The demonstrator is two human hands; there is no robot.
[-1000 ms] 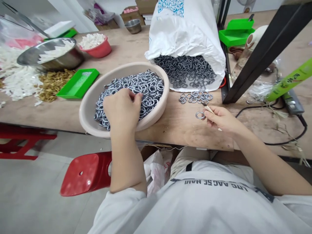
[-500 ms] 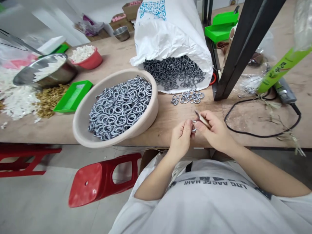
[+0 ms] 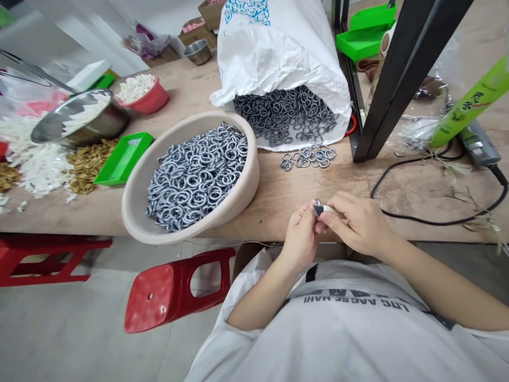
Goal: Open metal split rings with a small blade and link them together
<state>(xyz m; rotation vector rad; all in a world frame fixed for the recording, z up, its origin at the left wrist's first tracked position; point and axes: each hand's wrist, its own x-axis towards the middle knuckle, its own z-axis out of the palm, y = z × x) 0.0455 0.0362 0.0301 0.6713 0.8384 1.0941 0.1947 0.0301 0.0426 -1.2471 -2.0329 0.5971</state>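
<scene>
My left hand (image 3: 301,233) pinches a grey ring (image 3: 317,201) over the table's front edge. My right hand (image 3: 356,223) grips a small knife-like tool (image 3: 326,210), its dark flat end against the ring at my left fingertips. Several loose grey rings (image 3: 308,157) lie on the wood beyond my hands. Behind them a white sack (image 3: 278,63) lies open with many dark rings (image 3: 282,114) in its mouth. To the left, a beige basin (image 3: 252,175) holds a heap of grey rings (image 3: 199,175).
At the left are a green tray (image 3: 124,159), a metal bowl (image 3: 107,119), a red bowl (image 3: 155,98) and white and brown pieces. A black metal post (image 3: 382,116) and a cable (image 3: 421,217) are at the right. A red stool (image 3: 151,297) is below the table.
The tool in my right hand has turned, its dark end now flat against the ring instead of pointing up and away. The view has shifted slightly.
</scene>
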